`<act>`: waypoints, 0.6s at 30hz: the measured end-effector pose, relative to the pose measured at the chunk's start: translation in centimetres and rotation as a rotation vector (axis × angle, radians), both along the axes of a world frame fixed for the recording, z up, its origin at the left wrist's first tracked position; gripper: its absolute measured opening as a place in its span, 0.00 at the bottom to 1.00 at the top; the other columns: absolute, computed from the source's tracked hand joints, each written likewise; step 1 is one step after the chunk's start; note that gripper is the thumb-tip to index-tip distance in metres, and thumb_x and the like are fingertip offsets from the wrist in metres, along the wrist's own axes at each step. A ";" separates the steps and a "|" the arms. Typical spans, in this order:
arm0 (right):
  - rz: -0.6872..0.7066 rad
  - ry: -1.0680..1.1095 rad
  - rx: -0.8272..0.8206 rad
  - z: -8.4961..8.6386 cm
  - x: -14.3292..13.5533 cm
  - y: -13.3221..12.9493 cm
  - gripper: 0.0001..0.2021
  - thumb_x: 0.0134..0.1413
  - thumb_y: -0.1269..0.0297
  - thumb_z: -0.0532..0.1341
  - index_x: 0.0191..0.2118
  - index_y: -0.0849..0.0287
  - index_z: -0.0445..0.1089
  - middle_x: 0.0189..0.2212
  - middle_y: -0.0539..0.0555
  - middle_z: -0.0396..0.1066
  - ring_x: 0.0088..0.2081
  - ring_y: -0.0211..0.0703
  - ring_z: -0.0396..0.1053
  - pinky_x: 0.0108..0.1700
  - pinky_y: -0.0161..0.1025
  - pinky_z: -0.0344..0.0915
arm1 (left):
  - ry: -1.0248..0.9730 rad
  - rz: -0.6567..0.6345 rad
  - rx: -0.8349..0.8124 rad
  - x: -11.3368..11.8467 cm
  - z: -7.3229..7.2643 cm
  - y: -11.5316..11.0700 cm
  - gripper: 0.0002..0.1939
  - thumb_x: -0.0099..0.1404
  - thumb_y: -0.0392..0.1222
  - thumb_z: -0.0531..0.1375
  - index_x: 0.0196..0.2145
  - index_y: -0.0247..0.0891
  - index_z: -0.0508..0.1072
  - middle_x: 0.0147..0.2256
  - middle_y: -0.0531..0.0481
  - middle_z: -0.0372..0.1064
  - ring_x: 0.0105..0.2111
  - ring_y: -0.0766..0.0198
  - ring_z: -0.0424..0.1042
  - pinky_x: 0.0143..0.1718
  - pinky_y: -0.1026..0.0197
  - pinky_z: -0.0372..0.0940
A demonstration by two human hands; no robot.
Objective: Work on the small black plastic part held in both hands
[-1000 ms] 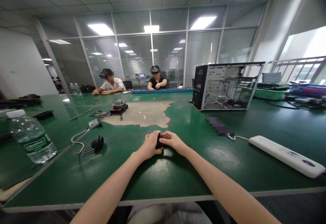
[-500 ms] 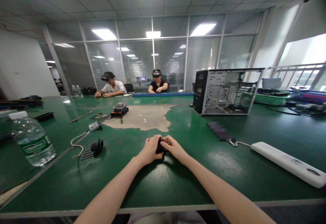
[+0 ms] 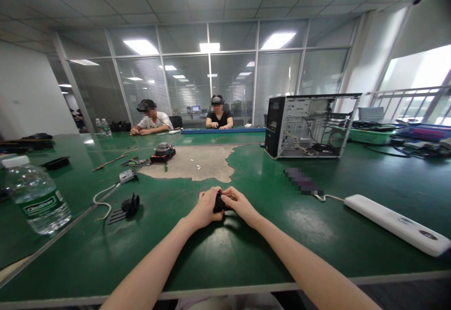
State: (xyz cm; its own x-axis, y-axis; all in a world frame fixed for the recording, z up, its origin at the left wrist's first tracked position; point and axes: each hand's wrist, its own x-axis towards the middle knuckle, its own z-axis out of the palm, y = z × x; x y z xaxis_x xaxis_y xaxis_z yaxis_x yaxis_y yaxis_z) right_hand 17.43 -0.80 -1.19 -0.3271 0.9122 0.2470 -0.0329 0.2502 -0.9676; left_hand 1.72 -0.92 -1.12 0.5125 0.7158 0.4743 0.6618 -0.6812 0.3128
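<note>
A small black part (image 3: 219,203) is held between both of my hands, low over the green table (image 3: 268,249). My left hand (image 3: 207,206) wraps round its left side, with the thumb below. The fingertips of my right hand (image 3: 237,202) pinch at its upper right. Fingers cover most of the part, so its exact kind cannot be made out. Off to the left lies a black plastic piece with a round end and long prongs (image 3: 126,206). Beyond it, a small metal box with a grey cable (image 3: 127,175) rests on the table.
A water bottle (image 3: 37,197) stands at the left. An open computer case (image 3: 310,127) is at the right, behind a white power strip (image 3: 396,223). A heatsink with a fan (image 3: 163,152) sits near a bare patch (image 3: 200,162). Two people sit across the table.
The view has shifted slightly to the right, so the things on the table appear a little further left. Both hands keep their hold on the black part, with little finger movement.
</note>
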 end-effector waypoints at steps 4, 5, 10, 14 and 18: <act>-0.042 -0.009 -0.031 -0.1 -0.1 0.1 0.13 0.43 0.57 0.60 0.35 0.59 0.63 0.30 0.50 0.66 0.32 0.37 0.65 0.37 0.37 0.62 | 0.012 -0.009 0.009 -0.1 0.0 0.0 0.30 0.47 0.37 0.58 0.48 0.40 0.51 0.43 0.47 0.58 0.44 0.57 0.59 0.45 0.54 0.51; -0.037 -0.013 -0.033 0.0 -0.1 0.1 0.13 0.43 0.57 0.60 0.35 0.59 0.63 0.31 0.50 0.66 0.32 0.37 0.65 0.38 0.38 0.61 | 0.015 -0.009 0.013 -0.1 0.0 0.0 0.30 0.47 0.37 0.58 0.48 0.39 0.51 0.42 0.47 0.58 0.44 0.57 0.59 0.45 0.54 0.51; 0.056 0.014 0.008 0.0 0.3 -0.1 0.14 0.39 0.60 0.63 0.33 0.59 0.62 0.34 0.50 0.66 0.35 0.37 0.66 0.41 0.39 0.61 | 0.012 -0.003 0.020 -0.1 0.0 0.0 0.30 0.47 0.36 0.58 0.48 0.39 0.52 0.42 0.48 0.58 0.44 0.57 0.60 0.44 0.55 0.52; 0.050 0.024 0.012 -0.1 0.3 -0.1 0.13 0.41 0.58 0.62 0.34 0.57 0.61 0.32 0.49 0.67 0.34 0.37 0.66 0.39 0.38 0.62 | 0.013 0.011 0.008 -0.1 -0.1 0.1 0.31 0.47 0.37 0.59 0.48 0.40 0.51 0.42 0.47 0.58 0.44 0.56 0.60 0.44 0.55 0.52; -0.010 0.008 -0.018 -0.2 -0.1 0.2 0.14 0.42 0.56 0.61 0.33 0.58 0.62 0.29 0.50 0.67 0.32 0.38 0.65 0.37 0.38 0.62 | 0.017 0.005 0.018 -0.1 -0.1 0.1 0.31 0.46 0.37 0.59 0.48 0.39 0.52 0.42 0.47 0.58 0.44 0.56 0.59 0.44 0.54 0.52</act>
State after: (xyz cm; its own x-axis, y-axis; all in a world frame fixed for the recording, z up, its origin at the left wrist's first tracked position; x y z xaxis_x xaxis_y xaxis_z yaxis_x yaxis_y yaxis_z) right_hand 17.36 -0.61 -1.41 -0.3158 0.9197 0.2334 -0.0381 0.2335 -0.9716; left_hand 1.60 -0.80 -1.20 0.5170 0.7101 0.4780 0.6705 -0.6831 0.2894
